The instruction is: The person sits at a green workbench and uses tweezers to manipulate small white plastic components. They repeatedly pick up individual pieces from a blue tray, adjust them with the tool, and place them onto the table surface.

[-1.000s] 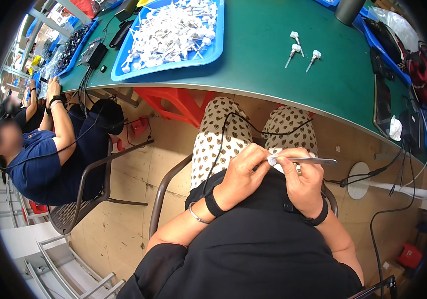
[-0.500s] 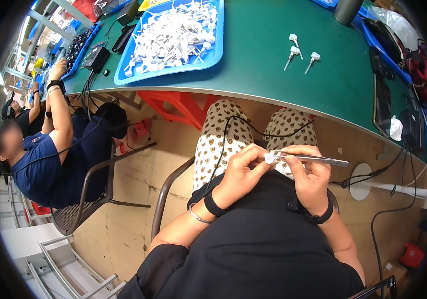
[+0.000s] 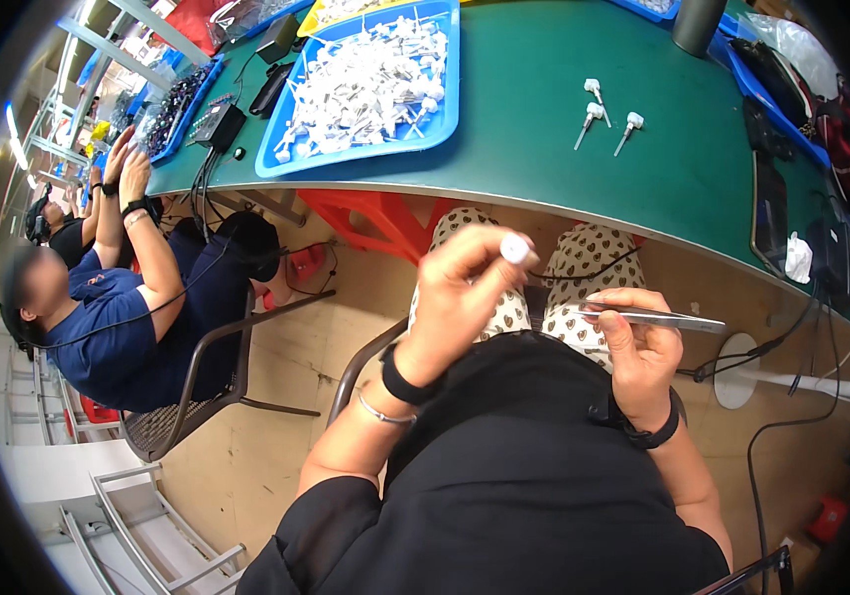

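Between the thumb and fingers of my left hand (image 3: 457, 297) is a small white plastic part (image 3: 515, 249), its round end showing and the rest hidden by the fingers. The left hand is raised above my lap, apart from the right. My right hand (image 3: 640, 349) is closed around a pair of metal tweezers (image 3: 678, 319), lying nearly level; nothing can be made out between the tips. On the green table (image 3: 524, 149), a blue tray (image 3: 365, 170) holds a heap of white plastic parts (image 3: 370, 84) with thin stems. Three similar stemmed parts (image 3: 591, 117) lie apart to the right.
A co-worker in a navy shirt (image 3: 132, 317) sits at the left with both hands raised. A red stool (image 3: 370, 220) stands under the table. At the right are a dark cylinder (image 3: 698, 25), a phone-like dark slab (image 3: 769, 213), crumpled white tissue (image 3: 798, 258) and black cables (image 3: 757, 426).
My left hand has moved up and away from the tweezers with the white part. My right hand, with the tweezers, has shifted slightly right in the picture. The co-worker's hands have risen.
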### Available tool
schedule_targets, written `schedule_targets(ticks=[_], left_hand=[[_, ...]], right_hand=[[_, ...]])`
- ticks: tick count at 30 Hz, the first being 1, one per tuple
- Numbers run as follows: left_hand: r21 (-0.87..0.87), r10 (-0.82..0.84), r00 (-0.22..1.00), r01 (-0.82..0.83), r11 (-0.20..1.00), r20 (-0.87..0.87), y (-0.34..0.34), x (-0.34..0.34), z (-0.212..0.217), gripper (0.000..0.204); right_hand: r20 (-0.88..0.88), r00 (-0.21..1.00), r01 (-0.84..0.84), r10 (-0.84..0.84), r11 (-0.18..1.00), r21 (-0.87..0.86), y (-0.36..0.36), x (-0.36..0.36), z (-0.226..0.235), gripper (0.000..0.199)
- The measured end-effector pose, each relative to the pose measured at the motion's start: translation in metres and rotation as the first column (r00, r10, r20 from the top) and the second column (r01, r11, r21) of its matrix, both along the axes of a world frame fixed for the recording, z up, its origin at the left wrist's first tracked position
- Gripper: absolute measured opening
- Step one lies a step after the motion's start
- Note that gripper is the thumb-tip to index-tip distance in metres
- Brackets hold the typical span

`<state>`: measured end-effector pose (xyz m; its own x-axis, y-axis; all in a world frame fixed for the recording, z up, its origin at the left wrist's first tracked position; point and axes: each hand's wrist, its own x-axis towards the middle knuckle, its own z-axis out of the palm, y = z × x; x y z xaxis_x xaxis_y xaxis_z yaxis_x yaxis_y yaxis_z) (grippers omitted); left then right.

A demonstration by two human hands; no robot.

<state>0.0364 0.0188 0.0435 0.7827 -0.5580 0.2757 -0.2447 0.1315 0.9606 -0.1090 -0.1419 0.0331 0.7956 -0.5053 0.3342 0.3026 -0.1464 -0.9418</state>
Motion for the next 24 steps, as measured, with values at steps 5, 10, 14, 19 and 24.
schedule_targets(ticks=[5,10,14,19,24], left_hand=[[0.129,0.356,0.857,-0.428,0.894,0.372,0.004,0.075,0.057,0.011],[0.118,0.407,0.398,-0.819,0.562,0.822,0.017,0.199,0.081,0.061],[0.252,0.196,0.609,-0.57,0.782,0.768,-0.034,0.173,0.087,0.061],[0.623,-0.253,0.683,-0.371,0.688,0.686,-0.135,0.103,0.067,0.037],[0.668,-0.276,0.678,-0.421,0.614,0.681,-0.155,0.114,0.047,0.03]], right_hand=[[-0.011,1.0,0.005,-0.006,1.0,-0.031,-0.007,-0.003,0.001,0.015],[0.025,1.0,0.01,-0.009,0.999,-0.045,-0.01,-0.002,0.01,0.014],[0.061,0.998,0.026,-0.025,1.0,-0.005,-0.016,-0.002,0.013,0.014],[0.066,0.997,0.042,-0.04,0.999,-0.02,-0.02,-0.005,0.012,0.014],[0.118,0.992,0.044,-0.04,0.999,-0.032,-0.019,-0.004,0.017,0.015]])
